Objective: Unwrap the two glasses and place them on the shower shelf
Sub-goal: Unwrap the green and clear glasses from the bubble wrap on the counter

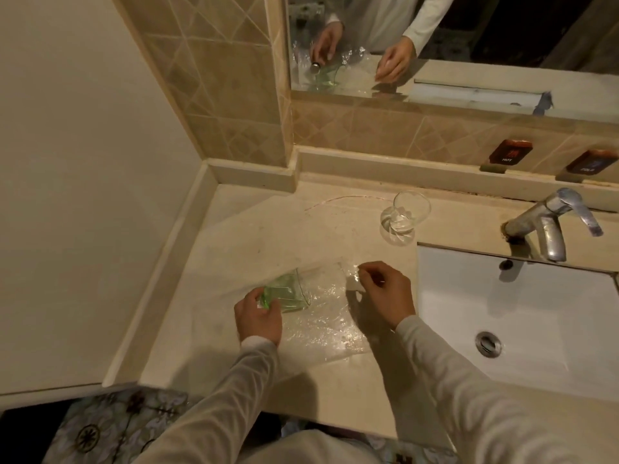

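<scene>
A green glass [290, 294] lies on its side on a sheet of clear plastic wrap [330, 324] spread over the beige counter [268, 229]. My left hand [258, 319] grips the base of the green glass. My right hand [385, 294] pinches the far right edge of the wrap between thumb and fingers. A clear glass [403, 214] stands upright and bare farther back on the counter, near the tap.
A white sink basin [502, 313] with a metal tap [549, 222] fills the right side. A mirror [469, 45] hangs above the tiled backsplash. A wall and raised ledge bound the counter on the left. Patterned floor tiles show below the counter's front edge.
</scene>
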### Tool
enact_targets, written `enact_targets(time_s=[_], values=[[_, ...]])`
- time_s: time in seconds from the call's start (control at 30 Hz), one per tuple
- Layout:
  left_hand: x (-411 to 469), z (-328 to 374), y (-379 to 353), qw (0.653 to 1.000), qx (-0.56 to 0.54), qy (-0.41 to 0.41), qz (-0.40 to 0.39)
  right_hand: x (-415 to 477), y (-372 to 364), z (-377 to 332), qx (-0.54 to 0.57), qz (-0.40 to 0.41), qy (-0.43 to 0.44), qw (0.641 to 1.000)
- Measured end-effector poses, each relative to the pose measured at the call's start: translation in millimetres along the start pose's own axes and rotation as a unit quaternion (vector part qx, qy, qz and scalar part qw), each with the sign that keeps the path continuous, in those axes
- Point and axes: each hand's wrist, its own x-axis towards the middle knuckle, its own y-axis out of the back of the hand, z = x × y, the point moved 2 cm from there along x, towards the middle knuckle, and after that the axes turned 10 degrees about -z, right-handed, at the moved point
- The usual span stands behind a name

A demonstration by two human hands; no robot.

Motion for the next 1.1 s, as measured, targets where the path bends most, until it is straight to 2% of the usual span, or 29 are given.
enact_targets(time_s=[0.27,0.4,0.57,0.7,0.9,1.1], values=[[2.9,-5.6,5.8,0.998,0.005,0.041,-0.043,-0.4,-20.8,-0.5,-0.006,-0.081,-0.064,0.995],[6.7,-9.4,6.1,0.993,0.008,0.069,-0.097,0.2,-27.4,1.0,0.031,-0.088,-0.097,0.991],[11.4,-11.8,0.5,0.984,0.061,0.053,-0.161,-1.4,-32.2,4.8,0.081,-0.079,-0.123,0.986],[10.5,-5.9,0.3,0.987,0.046,0.017,-0.150,-4.7,-32.1,2.1,0.123,-0.084,-0.137,0.979],[-7.8,-15.0,7.4,0.993,-0.076,0.012,-0.093,-11.6,-26.7,3.7,0.135,-0.089,-0.141,0.977],[-19.1,-23.6,-8.8,0.988,-0.035,-0.002,-0.149,-22.5,-20.2,5.4,0.119,-0.080,-0.158,0.977]])
